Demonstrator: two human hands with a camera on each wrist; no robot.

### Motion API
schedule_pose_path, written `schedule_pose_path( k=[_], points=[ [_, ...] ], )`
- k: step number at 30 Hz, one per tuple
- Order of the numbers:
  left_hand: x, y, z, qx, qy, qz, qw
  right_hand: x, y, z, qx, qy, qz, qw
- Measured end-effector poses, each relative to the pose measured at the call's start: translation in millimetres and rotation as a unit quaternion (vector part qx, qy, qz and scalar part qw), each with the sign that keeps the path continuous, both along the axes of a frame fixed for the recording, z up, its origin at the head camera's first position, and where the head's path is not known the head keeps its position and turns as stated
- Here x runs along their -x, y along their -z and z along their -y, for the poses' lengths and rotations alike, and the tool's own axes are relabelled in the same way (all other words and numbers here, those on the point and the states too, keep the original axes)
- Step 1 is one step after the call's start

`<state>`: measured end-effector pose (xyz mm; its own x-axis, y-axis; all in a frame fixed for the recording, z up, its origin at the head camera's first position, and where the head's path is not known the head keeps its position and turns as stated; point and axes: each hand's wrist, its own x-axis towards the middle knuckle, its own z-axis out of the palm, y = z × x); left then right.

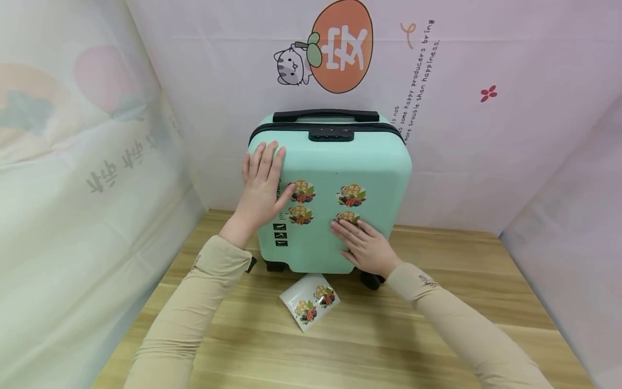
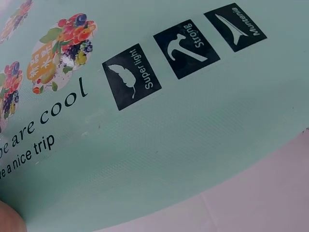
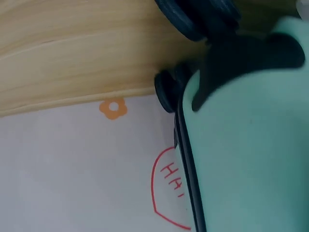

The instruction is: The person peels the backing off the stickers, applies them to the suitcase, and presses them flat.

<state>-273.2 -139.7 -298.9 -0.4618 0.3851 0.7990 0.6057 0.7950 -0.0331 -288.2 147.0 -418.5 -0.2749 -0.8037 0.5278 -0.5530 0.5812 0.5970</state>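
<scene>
A mint-green suitcase (image 1: 320, 162) stands upright, its front bearing several round fruit stickers. My left hand (image 1: 262, 186) rests on the upper left of that front, fingers extended and thumb beside the upper left sticker (image 1: 303, 192). Lower down on the right, my right hand (image 1: 367, 246) lies against the shell, its straight fingers over the lower right sticker (image 1: 347, 217) and covering its lower part. Above it is the upper right sticker (image 1: 352, 195). The left wrist view shows printed lettering and a black feather label (image 2: 131, 77). Neither hand appears in the right wrist view.
A sticker sheet (image 1: 297, 292) with two fruit stickers lies on the wooden table (image 1: 272, 346) before the suitcase. Black wheels (image 1: 371, 280) support the case, and a black handle (image 1: 325, 114) tops it. Printed white cloth (image 1: 461, 146) hangs behind and at both sides.
</scene>
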Motion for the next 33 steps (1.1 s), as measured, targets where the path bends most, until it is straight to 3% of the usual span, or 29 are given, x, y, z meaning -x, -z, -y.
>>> schedule_pose_path(
  k=[6, 10, 15, 22, 28, 33],
  points=[
    [0.9, 1.8, -1, 0.003, -0.003, -0.002, 1.0, 5.7, 10.1, 1, -0.024, -0.006, -0.009, 1.0],
    [1.4, 2.7, -1, 0.003, 0.001, 0.001, 1.0, 6.7, 5.4, -5, -0.021, 0.004, -0.019, 1.0],
    [1.8, 2.1, 0, 0.001, 0.007, -0.001, 1.0, 3.8, -7.3, -18, -0.004, 0.046, -0.022, 0.999],
    [0.6, 0.9, 3, 0.001, 0.002, -0.005, 1.0, -3.1, -11.1, -23, 0.038, 0.071, 0.016, 0.997],
    [1.3, 1.0, 3, 0.006, -0.008, -0.004, 0.9999, -4.9, 0.4, -13, -0.017, 0.043, 0.025, 0.999],
    [0.7, 1.2, 1, 0.008, -0.01, -0.001, 0.9999, -3.1, 5.5, -9, -0.039, 0.052, 0.012, 0.998]
  ],
)
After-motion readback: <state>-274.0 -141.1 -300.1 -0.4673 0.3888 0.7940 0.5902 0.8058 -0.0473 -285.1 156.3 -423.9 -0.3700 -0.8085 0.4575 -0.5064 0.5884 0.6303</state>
